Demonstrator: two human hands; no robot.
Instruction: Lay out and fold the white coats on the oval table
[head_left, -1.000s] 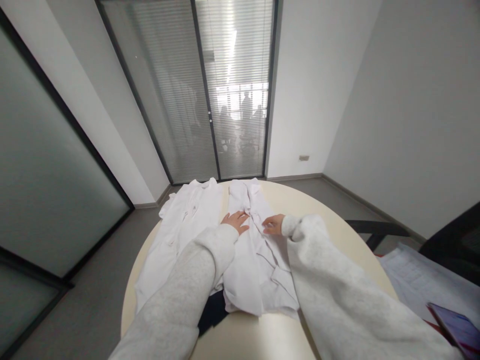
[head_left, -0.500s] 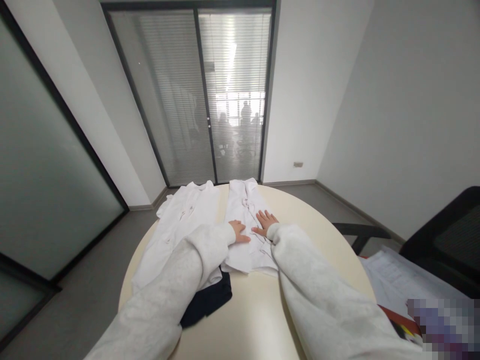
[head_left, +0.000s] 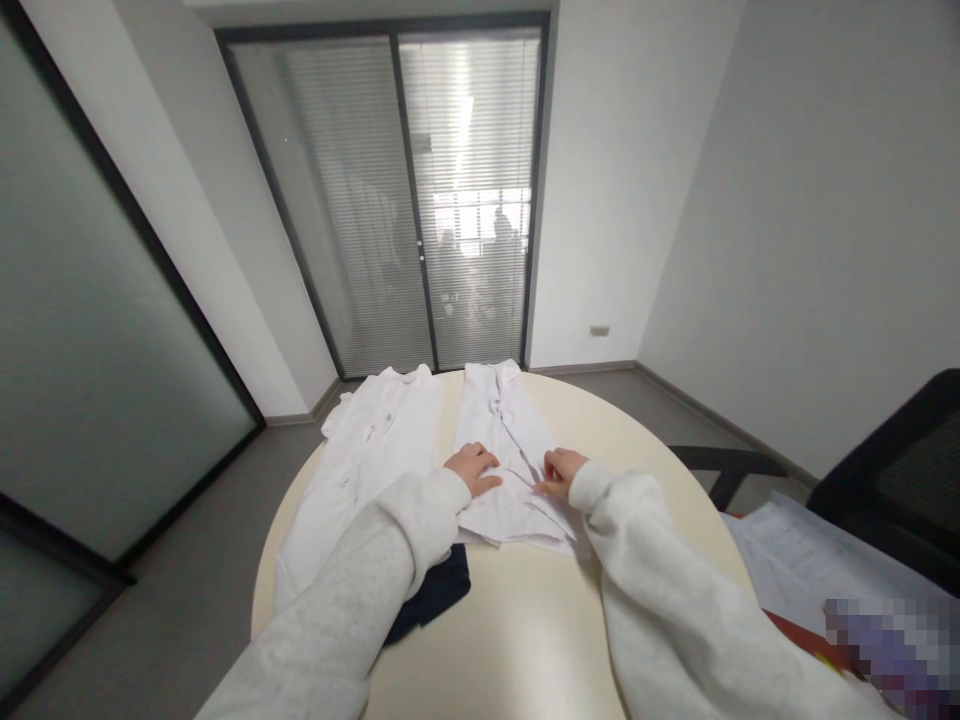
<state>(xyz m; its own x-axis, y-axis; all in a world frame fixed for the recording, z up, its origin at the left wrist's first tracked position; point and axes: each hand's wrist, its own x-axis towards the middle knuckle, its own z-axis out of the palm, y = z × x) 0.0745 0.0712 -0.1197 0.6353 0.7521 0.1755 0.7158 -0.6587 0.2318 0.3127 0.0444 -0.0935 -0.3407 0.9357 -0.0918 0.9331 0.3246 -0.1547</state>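
Note:
A white garment lies lengthwise in the middle of a round cream table, its near end folded to a straight edge. My left hand rests on the garment's left part with its fingers stretched flat. At the garment's right edge, my right hand has its fingers curled and pinched on a fold of the cloth. Both arms wear light grey sleeves.
A second white garment lies spread on the table's left side. A dark navy cloth shows under my left sleeve. A black chair and papers are at the right. Glass doors with blinds stand beyond the table.
The garment's near end, long a second ago, is now shorter and folded. My right hand went from flat and spread to curled on the cloth's right edge. My left hand barely moved.

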